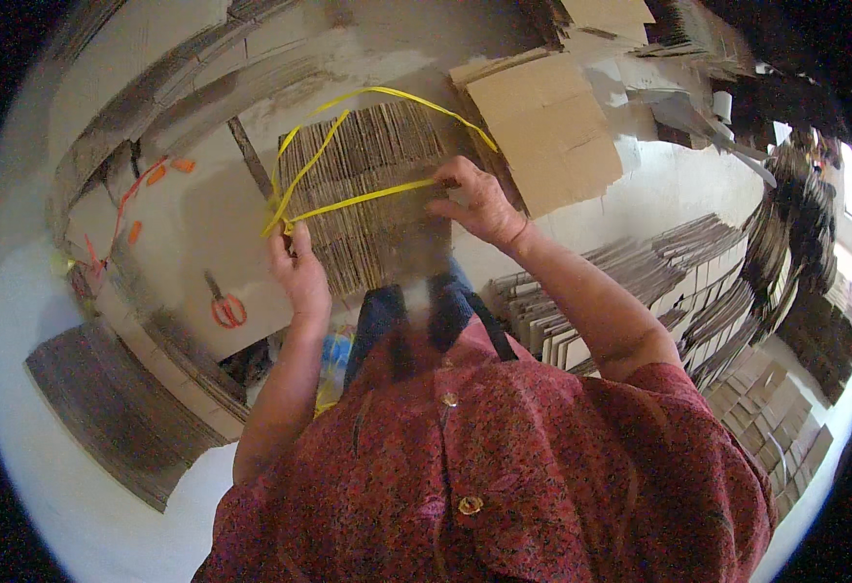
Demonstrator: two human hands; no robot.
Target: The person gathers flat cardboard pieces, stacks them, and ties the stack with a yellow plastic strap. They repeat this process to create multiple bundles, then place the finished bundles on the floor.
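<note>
In front of me a bundle of flat cardboard pieces [372,146] stands on edge, packed side by side. A yellow strap [363,200] runs across its top, and a loose loop of it arches over the far side toward the right. My left hand [300,272] is closed on the strap at the bundle's left edge, where its lengths meet. Over the bundle's right side, my right hand [479,204] pinches the strap's other stretch between thumb and fingers, drawing a nearly straight line between the two hands.
Red-handled scissors [228,311] lie to the left, with orange pieces [135,231] beyond them. A flat brown cardboard sheet [542,131] is at the far right of the bundle. Stacked cardboard [630,282] fills the right side; another dark stack [120,408] lies at lower left.
</note>
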